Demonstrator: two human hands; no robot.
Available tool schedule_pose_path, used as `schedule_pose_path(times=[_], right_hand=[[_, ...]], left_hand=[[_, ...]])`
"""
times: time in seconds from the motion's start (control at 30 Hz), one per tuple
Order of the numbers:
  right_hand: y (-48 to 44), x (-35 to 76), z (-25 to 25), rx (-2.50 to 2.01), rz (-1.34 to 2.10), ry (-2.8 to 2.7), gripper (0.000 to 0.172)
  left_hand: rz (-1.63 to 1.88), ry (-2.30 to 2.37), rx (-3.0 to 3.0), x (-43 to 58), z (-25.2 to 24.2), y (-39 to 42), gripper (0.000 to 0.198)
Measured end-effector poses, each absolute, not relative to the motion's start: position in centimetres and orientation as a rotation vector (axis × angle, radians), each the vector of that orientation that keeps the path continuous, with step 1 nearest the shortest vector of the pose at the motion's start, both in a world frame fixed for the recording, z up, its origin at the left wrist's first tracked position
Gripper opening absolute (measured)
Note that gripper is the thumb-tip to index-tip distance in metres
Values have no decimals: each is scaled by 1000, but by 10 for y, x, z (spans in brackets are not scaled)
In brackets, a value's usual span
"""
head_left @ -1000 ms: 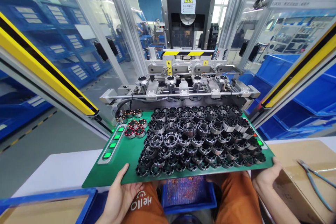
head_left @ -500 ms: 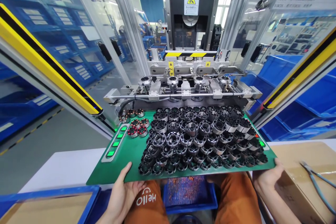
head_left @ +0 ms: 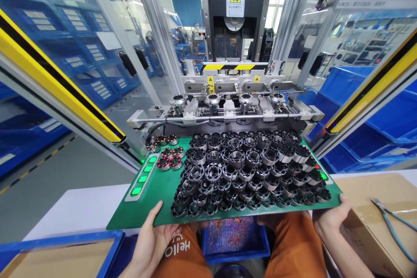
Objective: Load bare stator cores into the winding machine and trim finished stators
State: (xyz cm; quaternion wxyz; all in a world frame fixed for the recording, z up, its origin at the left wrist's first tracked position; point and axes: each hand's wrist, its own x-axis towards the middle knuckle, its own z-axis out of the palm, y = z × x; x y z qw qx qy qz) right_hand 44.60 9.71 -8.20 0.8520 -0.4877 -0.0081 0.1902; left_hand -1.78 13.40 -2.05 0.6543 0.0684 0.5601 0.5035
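A: Hardly budged, your green tray [head_left: 143, 215] of metal rings [head_left: 241, 169]. Gripped?
B: Yes. Your left hand [head_left: 151, 239] clamps its near edge, thumb on top; your right hand [head_left: 329, 221] fingers clasp the near right corner.

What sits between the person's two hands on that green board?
In the head view, between the left hand and right hand, the green board carries packed rows of dark metal rings; a blue bin shows below its near edge.

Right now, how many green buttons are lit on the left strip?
4 buttons in a line on the strip: farthest, next, third, nearest. None seems hidden.
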Motion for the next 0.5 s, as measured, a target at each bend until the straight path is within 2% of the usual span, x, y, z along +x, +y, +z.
schedule_pose_path(times=[0.23, 0.5], right_hand=[[96, 448, -85, -1038, 395, -41, 39], [98, 447, -83, -1005, 406, 3, 39]], left_hand=[[1151, 1279, 138, -16, -18, 133, 24], [1143, 1275, 141, -16, -19, 134, 35]])
